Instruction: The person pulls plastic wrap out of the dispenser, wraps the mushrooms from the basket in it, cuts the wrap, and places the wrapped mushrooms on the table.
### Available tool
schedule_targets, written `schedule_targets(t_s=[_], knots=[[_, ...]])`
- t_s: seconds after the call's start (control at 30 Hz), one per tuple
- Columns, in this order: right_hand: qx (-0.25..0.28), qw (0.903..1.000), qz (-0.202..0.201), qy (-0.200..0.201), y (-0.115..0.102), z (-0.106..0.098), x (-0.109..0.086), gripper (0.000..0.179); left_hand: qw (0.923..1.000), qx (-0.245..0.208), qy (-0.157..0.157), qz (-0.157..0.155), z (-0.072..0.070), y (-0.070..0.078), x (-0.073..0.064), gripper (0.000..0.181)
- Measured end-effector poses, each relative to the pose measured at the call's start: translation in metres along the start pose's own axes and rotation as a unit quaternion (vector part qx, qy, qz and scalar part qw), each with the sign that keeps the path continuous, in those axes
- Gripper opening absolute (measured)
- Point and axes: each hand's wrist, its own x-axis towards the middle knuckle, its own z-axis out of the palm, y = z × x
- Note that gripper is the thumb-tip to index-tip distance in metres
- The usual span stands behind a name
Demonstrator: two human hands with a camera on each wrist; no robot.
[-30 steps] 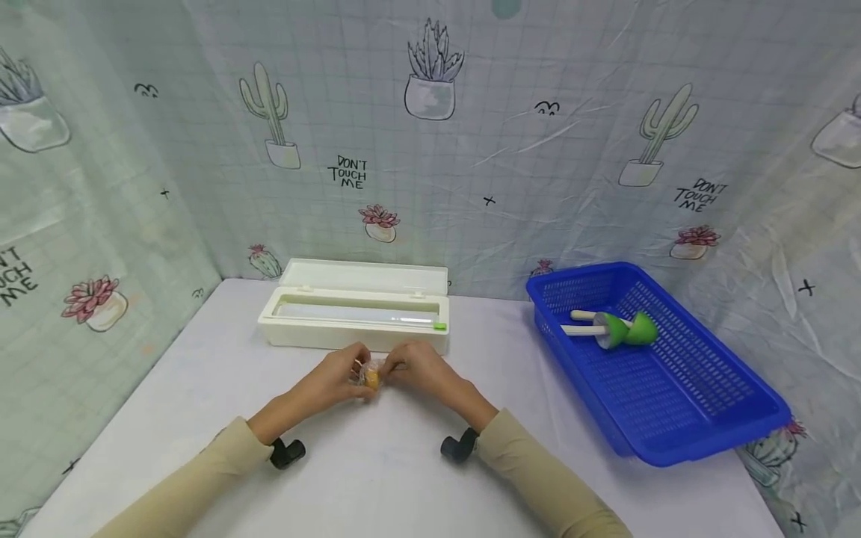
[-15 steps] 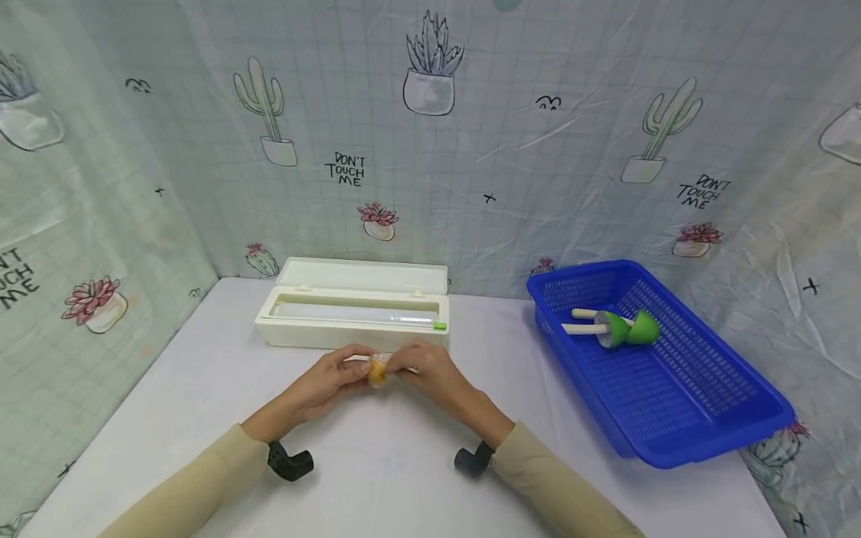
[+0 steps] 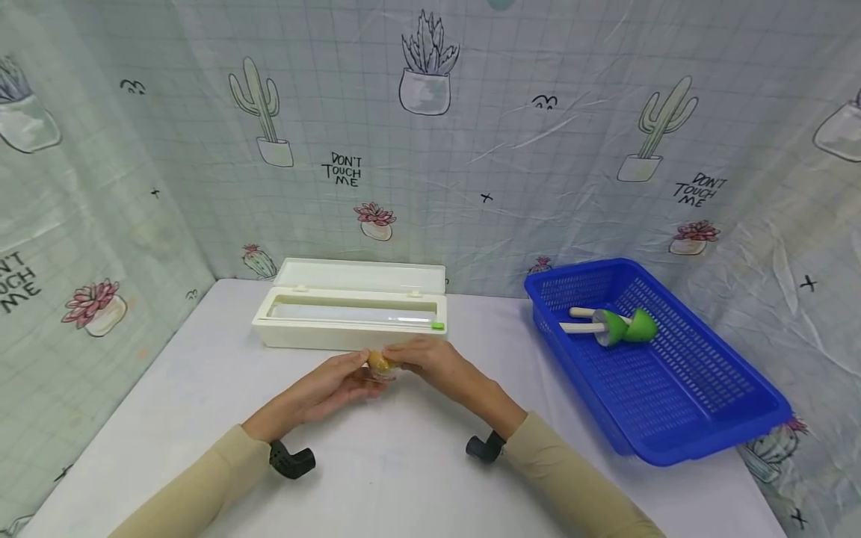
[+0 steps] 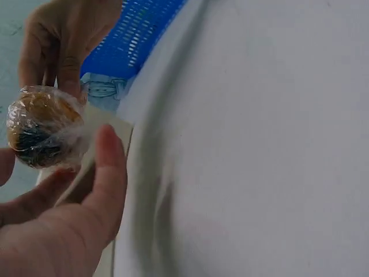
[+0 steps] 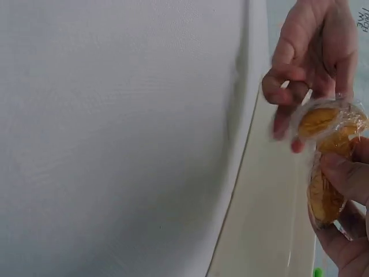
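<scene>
In the head view, a small yellow-orange piece wrapped in clear cling film (image 3: 381,364) is between both hands, just in front of the white box. The left wrist view shows the wrapped piece (image 4: 45,124) as a rounded bundle with a dark patch. Lobed orange parts show through the film in the right wrist view. My right hand (image 3: 440,368) pinches the piece from the right, thumb across it. At its left side, my left hand (image 3: 336,390) holds the edge between thumb and fingers, other fingers spread below. What the wrapped piece is, I cannot tell.
A long white cling film dispenser (image 3: 350,338) stands behind the hands, lid up, with a film roll (image 3: 350,312) and a green cutter slide (image 3: 438,326). At right, a blue basket (image 3: 673,403) holds two green-and-white mushroom-shaped things (image 3: 610,327). Patterned curtains surround the white table.
Both hands stay on the wrapped piece and turn it. My left fingers have spread underneath, and my right wrist has swung slightly right. More of the orange side faces up.
</scene>
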Motion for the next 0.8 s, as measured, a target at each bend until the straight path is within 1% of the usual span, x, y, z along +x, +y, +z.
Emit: schedule_targets(t_s=[0.03, 0.07, 0.1, 0.13, 0.17, 0.23, 0.27, 0.3, 0.33, 0.37, 0.4, 0.43, 0.5, 0.53, 0.57, 0.6, 0.63, 0.67, 0.7, 0.73, 0.77, 0.8], knots=[[-0.007, 0.9999, 0.013, -0.006, 0.000, 0.000, -0.001, 0.044, 0.9982, 0.057, 0.017, 0.012, 0.001, 0.000, 0.000, 0.053], [-0.011, 0.9994, 0.028, -0.014, -0.001, 0.000, -0.001, 0.043, 0.9930, 0.109, 0.037, 0.028, 0.003, 0.001, 0.000, 0.054], [-0.015, 0.9987, 0.043, -0.021, -0.001, -0.001, -0.002, 0.042, 0.9843, 0.160, 0.054, 0.050, 0.005, 0.000, 0.000, 0.054], [-0.017, 0.9976, 0.061, -0.028, -0.002, -0.001, -0.002, 0.041, 0.9721, 0.211, 0.074, 0.073, 0.007, 0.000, 0.000, 0.053], [-0.013, 0.9961, 0.080, -0.036, -0.003, -0.001, -0.002, 0.041, 0.9555, 0.262, 0.088, 0.102, 0.009, -0.001, 0.000, 0.054], [0.000, 0.9922, 0.115, -0.048, -0.004, -0.002, -0.002, 0.042, 0.9199, 0.342, 0.097, 0.165, 0.012, -0.002, 0.001, 0.060], [0.012, 0.9898, 0.131, -0.054, -0.005, -0.003, -0.003, 0.042, 0.9030, 0.369, 0.096, 0.199, 0.013, -0.003, 0.001, 0.065], [0.022, 0.9874, 0.145, -0.058, -0.005, -0.004, -0.003, 0.042, 0.8872, 0.390, 0.092, 0.228, 0.015, -0.004, 0.001, 0.069], [0.033, 0.9850, 0.158, -0.061, -0.005, -0.004, -0.003, 0.042, 0.8740, 0.404, 0.089, 0.255, 0.015, -0.004, 0.002, 0.073], [0.045, 0.9828, 0.168, -0.063, -0.006, -0.005, -0.004, 0.042, 0.8625, 0.413, 0.085, 0.279, 0.016, -0.005, 0.002, 0.074], [0.055, 0.9812, 0.173, -0.065, -0.006, -0.006, -0.004, 0.042, 0.8549, 0.417, 0.085, 0.296, 0.016, -0.005, 0.003, 0.073], [0.063, 0.9799, 0.178, -0.066, -0.006, -0.006, -0.005, 0.042, 0.8494, 0.421, 0.089, 0.306, 0.016, -0.005, 0.003, 0.071], [0.074, 0.9781, 0.184, -0.065, -0.007, -0.006, -0.006, 0.042, 0.8406, 0.428, 0.098, 0.318, 0.017, -0.005, 0.005, 0.069], [0.077, 0.9775, 0.185, -0.064, -0.007, -0.006, -0.006, 0.042, 0.8344, 0.435, 0.103, 0.322, 0.016, -0.004, 0.005, 0.069], [0.080, 0.9769, 0.187, -0.063, -0.007, -0.006, -0.006, 0.042, 0.8258, 0.446, 0.110, 0.327, 0.016, -0.004, 0.005, 0.069], [0.080, 0.9764, 0.191, -0.061, -0.007, -0.005, -0.005, 0.042, 0.8151, 0.459, 0.118, 0.333, 0.016, -0.003, 0.005, 0.067], [0.080, 0.9757, 0.196, -0.059, -0.007, -0.005, -0.005, 0.042, 0.8007, 0.474, 0.126, 0.344, 0.016, -0.003, 0.005, 0.065], [0.081, 0.9747, 0.200, -0.056, -0.007, -0.005, -0.005, 0.042, 0.7825, 0.492, 0.133, 0.357, 0.016, -0.002, 0.005, 0.062], [0.082, 0.9737, 0.206, -0.054, -0.007, -0.004, -0.005, 0.042, 0.7627, 0.511, 0.138, 0.371, 0.016, -0.002, 0.004, 0.056], [0.083, 0.9728, 0.210, -0.051, -0.007, -0.004, -0.005, 0.042, 0.7450, 0.527, 0.140, 0.384, 0.015, -0.001, 0.004, 0.050], [0.084, 0.9718, 0.215, -0.049, -0.007, -0.004, -0.005, 0.042, 0.7292, 0.541, 0.138, 0.396, 0.015, 0.000, 0.004, 0.043], [0.083, 0.9714, 0.217, -0.046, -0.007, -0.004, -0.005, 0.042, 0.7171, 0.551, 0.131, 0.407, 0.014, 0.000, 0.004, 0.038]])
